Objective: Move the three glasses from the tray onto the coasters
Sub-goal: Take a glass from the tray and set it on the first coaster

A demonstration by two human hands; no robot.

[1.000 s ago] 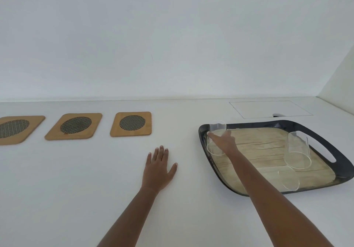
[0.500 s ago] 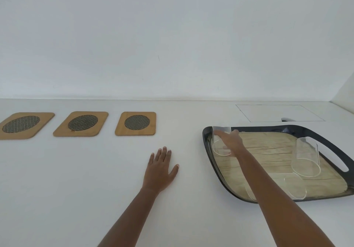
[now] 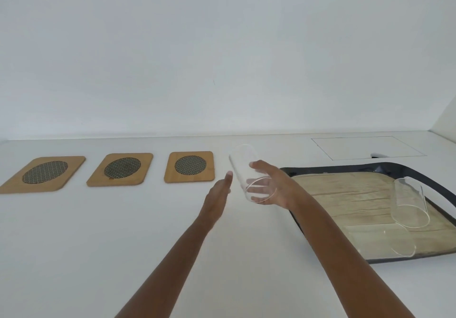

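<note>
We note the right hand (image 3: 267, 187) gripping a clear glass (image 3: 249, 173), fingers curled around its lower part; the glass is tilted, its base toward the hand and its far end leaning up and left. It hangs in the air over the white counter (image 3: 98, 243), between the tray's left edge and the nearest coaster (image 3: 189, 167), touching neither. The left hand (image 3: 218, 199) is raised just beside the glass on its left, palm turned toward it, fingers straight and held together; we cannot tell whether a fingertip touches the glass. Both forearms reach in from the bottom of the view. Two more glasses are on the dark-rimmed tray (image 3: 291, 171) with its wood-look floor: one upright glass (image 3: 409, 203) near the right handle cut-out, and one near glass (image 3: 385, 241) by the front rim whose attitude we cannot make out. The middle coaster (image 3: 121, 169) and the far-left coaster (image 3: 44, 174) lie in a row with the nearest one, well apart from the tray, all three bare. Open counter lies between the hands and the coasters.
</note>
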